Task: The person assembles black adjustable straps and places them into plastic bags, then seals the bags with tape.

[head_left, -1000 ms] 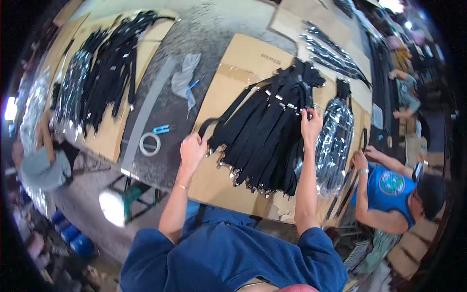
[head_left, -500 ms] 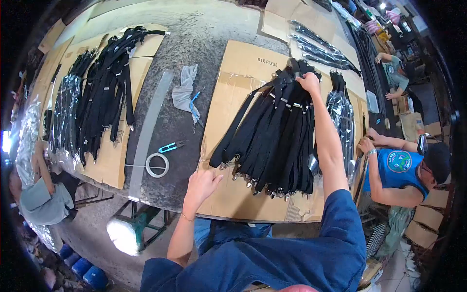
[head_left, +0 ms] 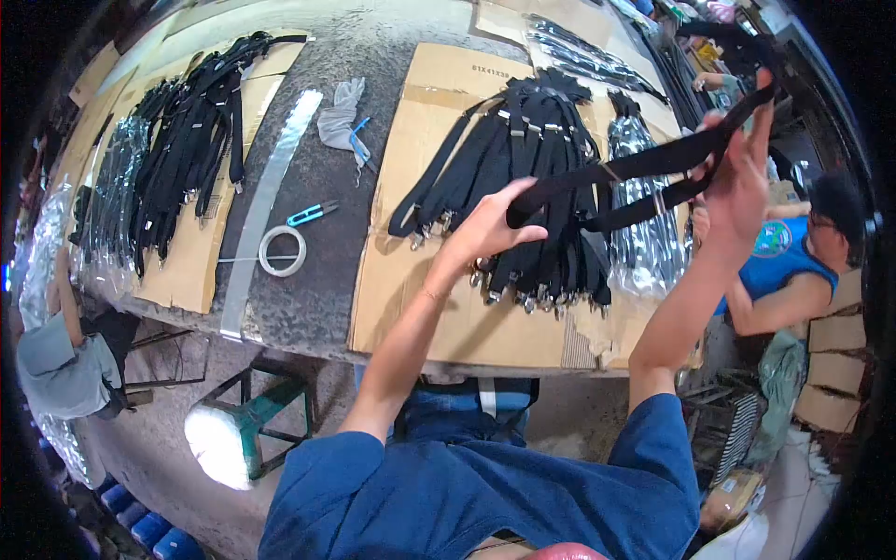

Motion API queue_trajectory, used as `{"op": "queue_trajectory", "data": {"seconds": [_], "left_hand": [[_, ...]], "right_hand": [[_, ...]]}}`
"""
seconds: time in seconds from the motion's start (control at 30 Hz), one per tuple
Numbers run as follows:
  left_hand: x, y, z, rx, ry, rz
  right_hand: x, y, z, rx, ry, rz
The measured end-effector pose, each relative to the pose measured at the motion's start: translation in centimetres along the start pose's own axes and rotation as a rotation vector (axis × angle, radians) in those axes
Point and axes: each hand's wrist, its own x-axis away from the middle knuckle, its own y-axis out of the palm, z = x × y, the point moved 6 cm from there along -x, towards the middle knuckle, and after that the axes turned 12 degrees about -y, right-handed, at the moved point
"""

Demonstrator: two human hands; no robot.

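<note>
A pair of black suspenders (head_left: 644, 166) is stretched in the air above the cardboard, with metal sliders on its straps. My left hand (head_left: 490, 224) is closed around its left end, thumb apart. My right hand (head_left: 737, 191), raised at the right, holds the straps between its fingers, and the other end hangs blurred above it. Below lies a fanned pile of black suspenders (head_left: 551, 252), metal clips towards me, on a cardboard sheet (head_left: 411, 308). Plastic-wrapped suspenders (head_left: 644, 215) lie right of the pile.
Left of the cardboard are blue thread snips (head_left: 313, 214), a tape roll (head_left: 282, 272), a clear strip (head_left: 271, 196) and a grey cloth (head_left: 338, 117). Another suspenders pile (head_left: 191, 140) lies farther left. One person in blue (head_left: 793, 271) works at the right, another in grey (head_left: 65, 364) at the left.
My right hand has lifted a pair of suspenders off the pile, up and to the right. My left hand has moved up and right from the cardboard's edge and taken hold of its straps.
</note>
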Motion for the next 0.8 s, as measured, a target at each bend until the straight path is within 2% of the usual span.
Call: {"op": "queue_trajectory", "data": {"seconds": [0.03, 0.1, 0.13, 0.17, 0.27, 0.3, 0.37, 0.43, 0.5, 0.57, 0.63, 0.73, 0.77, 0.8], "left_hand": [[1.3, 0.4, -0.1, -0.004, 0.009, -0.003], [4.5, 2.6, -1.6, 0.045, -0.157, -0.266], [7.0, 2.6, -0.9, 0.055, -0.257, -0.225], [8.9, 3.1, -2.6, 0.123, -0.193, -0.247], [15.5, 2.8, -2.9, 0.177, -0.388, -0.191], [17.1, 3.3, -3.2, 0.161, -0.386, -0.188], [19.1, 2.8, -5.0, 0.396, -0.435, -0.023], [19.6, 2.2, -5.6, 0.455, -0.456, 0.06], [19.6, 1.8, -7.7, 0.534, -0.488, 0.149], [19.7, 1.1, -11.9, 0.416, -0.643, 0.313], [20.4, 0.3, -12.0, 0.343, -0.645, 0.356], [21.7, -0.7, -10.4, 0.043, -0.755, 0.392], [22.2, -1.0, -10.8, 0.052, -0.769, 0.397], [22.3, -1.5, -10.4, -0.155, -0.698, 0.386]], "right_hand": [[-0.1, 0.7, -1.8, 0.039, -0.045, 0.043], [-1.0, 0.5, -4.1, 0.178, -0.104, 0.076], [-1.5, 0.2, -4.9, 0.188, -0.12, 0.119], [-2.1, 0.7, -5.6, 0.188, -0.148, 0.096], [-3.7, 0.2, -5.0, 0.239, -0.031, 0.202], [-4.4, -1.3, -3.0, 0.277, -0.001, 0.271], [-5.5, -2.5, 1.6, 0.397, 0.111, 0.307], [-5.9, -5.4, 11.0, 0.498, 0.218, 0.076], [-3.1, -5.0, 18.3, 0.44, 0.294, 0.101], [0.5, -9.4, 29.6, 1.03, 0.377, 0.008], [5.7, -5.0, 27.5, 0.955, 0.375, 0.072], [14.2, 3.3, 19.6, 1.017, 0.121, 0.009], [17.2, 5.3, 17.5, 1.016, 0.062, 0.001], [20.2, 6.9, 16.3, 1.022, 0.102, -0.024]]}}
